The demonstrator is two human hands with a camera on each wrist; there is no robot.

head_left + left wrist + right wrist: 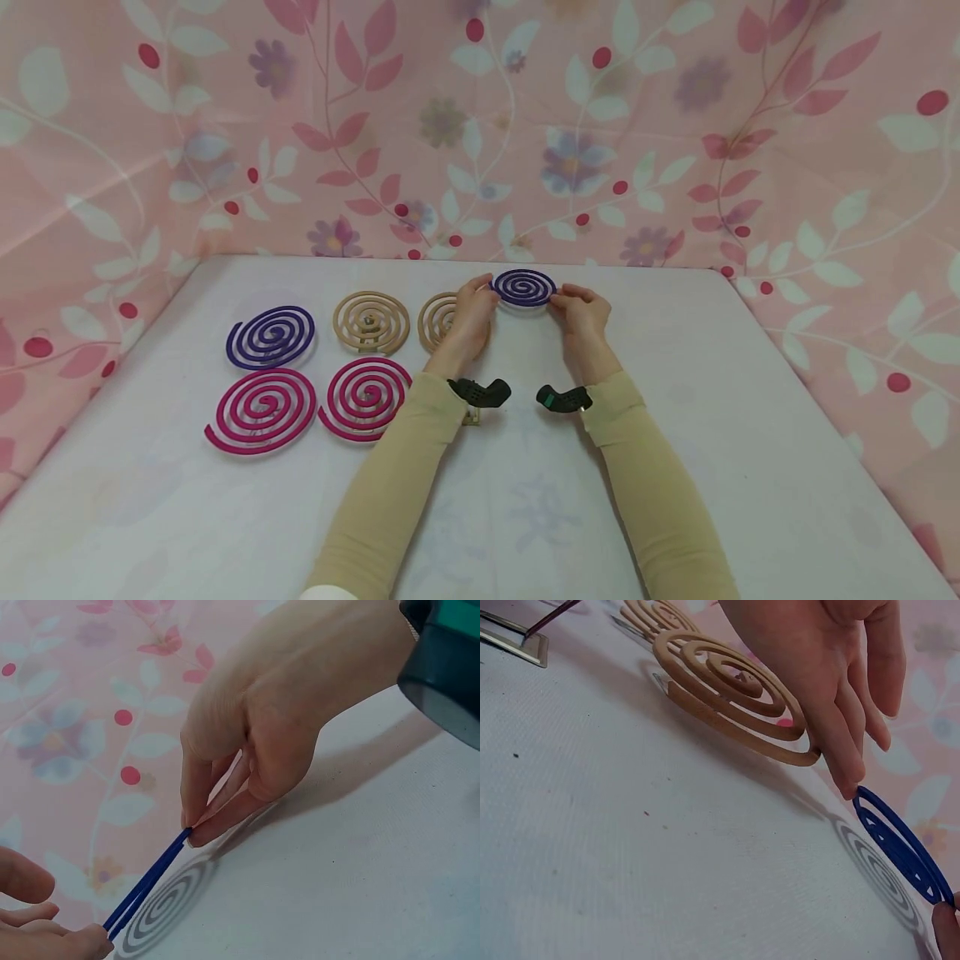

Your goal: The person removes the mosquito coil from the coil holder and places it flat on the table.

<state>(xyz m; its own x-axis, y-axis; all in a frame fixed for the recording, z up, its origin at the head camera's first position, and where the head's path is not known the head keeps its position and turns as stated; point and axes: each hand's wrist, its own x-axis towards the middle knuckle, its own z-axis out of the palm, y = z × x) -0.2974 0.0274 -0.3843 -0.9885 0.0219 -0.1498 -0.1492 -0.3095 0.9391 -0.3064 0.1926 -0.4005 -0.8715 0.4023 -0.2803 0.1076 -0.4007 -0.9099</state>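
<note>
Upper centre of the head view: a dark blue flat spiral coil, held just above the far part of the white tabletop. The left hand pinches its left rim; the right hand pinches the opposite rim, fingers closed on the edge. Both wrist views show a ringed shadow below, so we take the coil to be off the surface. Gripping opposite edges, we judge, keeps the thin rings level and spares them strain.

Left of centre in the frame we count a matching dark blue spiral coil, two tan spiral coils and two magenta spiral coils, in two rough rows. The left hand partly hides the nearer tan one; touching or not, we cannot tell. A thin metal stand shows under the other tan one, apparently to raise it.

Writing: we can read none. The black wrist device on the right bears a green patch, no legible lettering.
</note>
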